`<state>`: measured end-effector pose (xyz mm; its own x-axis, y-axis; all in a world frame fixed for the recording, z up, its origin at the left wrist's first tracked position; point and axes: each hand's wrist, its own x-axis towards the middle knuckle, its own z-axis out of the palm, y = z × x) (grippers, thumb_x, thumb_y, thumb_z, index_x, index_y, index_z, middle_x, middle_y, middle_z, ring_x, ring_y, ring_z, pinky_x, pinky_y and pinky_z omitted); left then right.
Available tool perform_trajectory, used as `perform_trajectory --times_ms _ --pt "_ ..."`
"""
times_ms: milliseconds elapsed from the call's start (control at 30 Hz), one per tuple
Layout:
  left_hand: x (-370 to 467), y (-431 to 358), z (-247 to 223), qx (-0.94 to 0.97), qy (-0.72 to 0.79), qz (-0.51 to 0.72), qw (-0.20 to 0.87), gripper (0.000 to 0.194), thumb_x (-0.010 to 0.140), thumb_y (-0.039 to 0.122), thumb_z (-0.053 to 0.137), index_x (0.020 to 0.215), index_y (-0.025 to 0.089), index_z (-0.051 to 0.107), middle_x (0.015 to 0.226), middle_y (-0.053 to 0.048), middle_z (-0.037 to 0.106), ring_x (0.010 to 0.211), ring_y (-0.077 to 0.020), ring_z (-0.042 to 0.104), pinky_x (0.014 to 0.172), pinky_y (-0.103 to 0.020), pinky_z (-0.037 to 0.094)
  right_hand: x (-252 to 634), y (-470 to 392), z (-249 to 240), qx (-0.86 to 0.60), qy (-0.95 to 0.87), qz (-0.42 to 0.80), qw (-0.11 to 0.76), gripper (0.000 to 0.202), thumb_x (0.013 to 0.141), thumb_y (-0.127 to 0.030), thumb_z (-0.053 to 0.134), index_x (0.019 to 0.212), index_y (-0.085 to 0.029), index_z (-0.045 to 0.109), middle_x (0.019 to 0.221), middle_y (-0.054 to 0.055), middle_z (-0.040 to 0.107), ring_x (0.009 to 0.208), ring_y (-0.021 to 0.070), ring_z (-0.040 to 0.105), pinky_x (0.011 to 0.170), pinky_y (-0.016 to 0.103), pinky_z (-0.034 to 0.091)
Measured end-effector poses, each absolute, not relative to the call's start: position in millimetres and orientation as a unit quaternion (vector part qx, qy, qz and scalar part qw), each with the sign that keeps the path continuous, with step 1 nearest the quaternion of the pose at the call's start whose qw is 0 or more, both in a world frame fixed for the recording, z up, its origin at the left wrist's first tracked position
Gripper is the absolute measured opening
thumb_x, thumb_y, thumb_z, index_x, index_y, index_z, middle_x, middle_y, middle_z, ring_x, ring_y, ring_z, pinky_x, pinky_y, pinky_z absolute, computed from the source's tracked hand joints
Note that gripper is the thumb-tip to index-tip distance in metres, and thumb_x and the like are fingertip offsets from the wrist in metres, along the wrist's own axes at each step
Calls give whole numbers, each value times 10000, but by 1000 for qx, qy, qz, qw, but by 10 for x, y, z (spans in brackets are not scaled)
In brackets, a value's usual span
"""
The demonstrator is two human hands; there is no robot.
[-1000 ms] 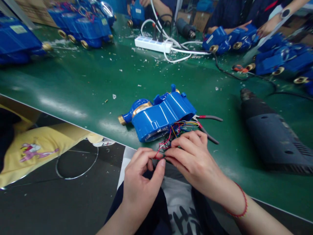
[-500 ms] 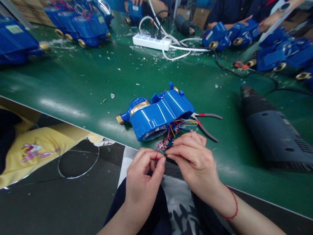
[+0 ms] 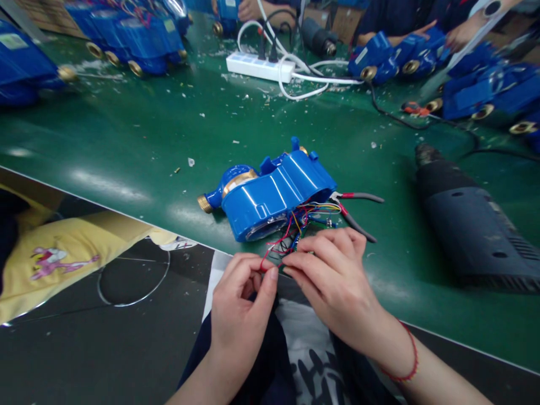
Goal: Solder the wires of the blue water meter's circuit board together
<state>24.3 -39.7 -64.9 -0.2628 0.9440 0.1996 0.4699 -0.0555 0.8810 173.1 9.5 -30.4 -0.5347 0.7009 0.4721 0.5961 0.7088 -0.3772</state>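
Note:
A blue water meter [image 3: 274,194] with a brass threaded end lies on its side on the green table. From its open underside spills a bundle of thin coloured wires [image 3: 301,219]. My left hand [image 3: 244,304] pinches a red wire [image 3: 265,260] between thumb and forefinger. Close beside it, my right hand [image 3: 333,275] is closed in a pinch at the wire's other stretch; its fingertips largely hide what they grip. Pliers [image 3: 356,211] with grey and red handles rest against the meter's right end.
A dark heat gun [image 3: 472,219] lies at the right. Farther back are a white power strip [image 3: 259,67] with cables, an orange-handled tool [image 3: 415,108] and several more blue meters [image 3: 139,42]. Co-workers' hands [image 3: 464,36] are across the table. A person in yellow clothing [image 3: 76,253] sits at left.
My hands have drawn slightly apart, the left one moving a little to the left with the red wire. The view has shifted slightly.

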Motion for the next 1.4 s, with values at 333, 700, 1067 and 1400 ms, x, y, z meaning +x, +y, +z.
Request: perform_trajectory --times_ms 333,700,1067,1400 --pt "283 -353 -630 532 615 486 320 147 844 206 586 768 103 658 797 -22 573 718 2 554 565 -34 427 1726 86 -373 -364 -878 79 301 149 963 -156 490 919 -179 631 932 22 623 929 181 460 857 390 227" --pt "290 -352 -626 540 600 512 293 81 801 154 634 763 125 698 797 -10 592 694 14 569 563 -15 440 1685 70 -340 -428 -831 159 317 103 904 -116 552 839 -176 605 843 8 568 838 173 444 809 370 243" --pt "301 -368 -670 569 590 516 249 73 798 124 638 842 154 688 817 19 569 677 38 549 580 -14 446 1846 62 -236 -390 -847 137 334 167 934 -149 468 783 -152 538 886 37 559 866 174 438 820 365 264" --pt "251 -372 -628 668 576 467 62 103 781 41 633 860 103 659 873 9 579 832 32 541 841 -38 446 1777 281 -181 -308 -929 86 187 183 930 -137 500 846 -168 660 840 33 569 842 203 408 773 385 228"
